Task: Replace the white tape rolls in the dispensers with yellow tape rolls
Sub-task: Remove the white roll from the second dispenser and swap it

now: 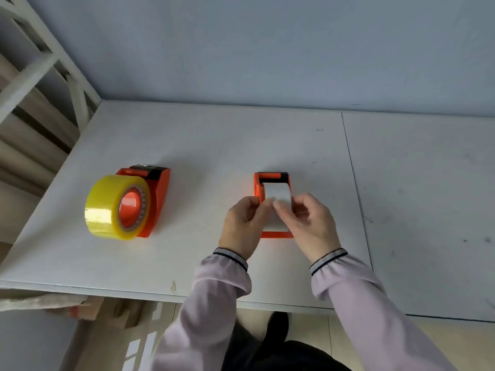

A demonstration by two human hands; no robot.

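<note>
Two orange tape dispensers stand on the white table (214, 145). The left dispenser (160, 194) carries a yellow tape roll (107, 204) on its orange hub. The right dispenser (272, 178) holds a white tape roll (280, 194) seen from above. My left hand (242, 226) grips the left side of that roll and dispenser. My right hand (310, 223) is on the right side, thumb and fingertip pinching at the white roll's top surface. The lower part of the roll is hidden by my fingers.
A white metal frame (40, 65) rises at the far left beside the table. The wall runs along the table's back edge. A seam (353, 183) divides the tabletop right of the dispenser. Cardboard boxes (88, 309) lie on the floor below the front edge.
</note>
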